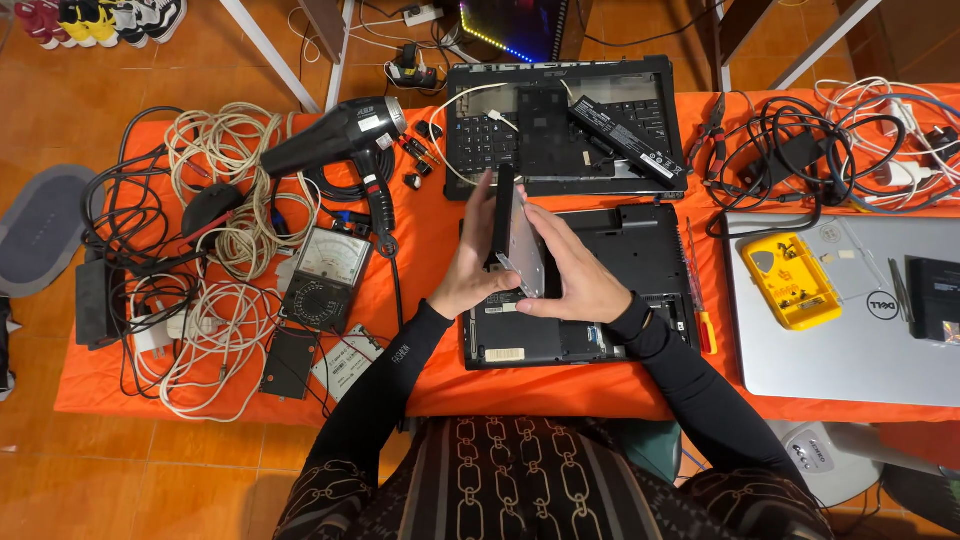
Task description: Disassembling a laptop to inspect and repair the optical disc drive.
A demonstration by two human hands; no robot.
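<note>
— What sort of place? 
— Home repair bench. Orange-clothed table on terracotta floor tiles; opened black laptop base, analogue multimeter, black heat gun, tangled white cables. 
— Domestic signs? 
— Shoes lined up along the floor.

I hold a flat drive on edge between my left hand and right hand, above the upturned black laptop on the orange counter. A hair dryer, a meter and tangled cables lie left; a silver laptop carrying a yellow tray lies right.
</note>
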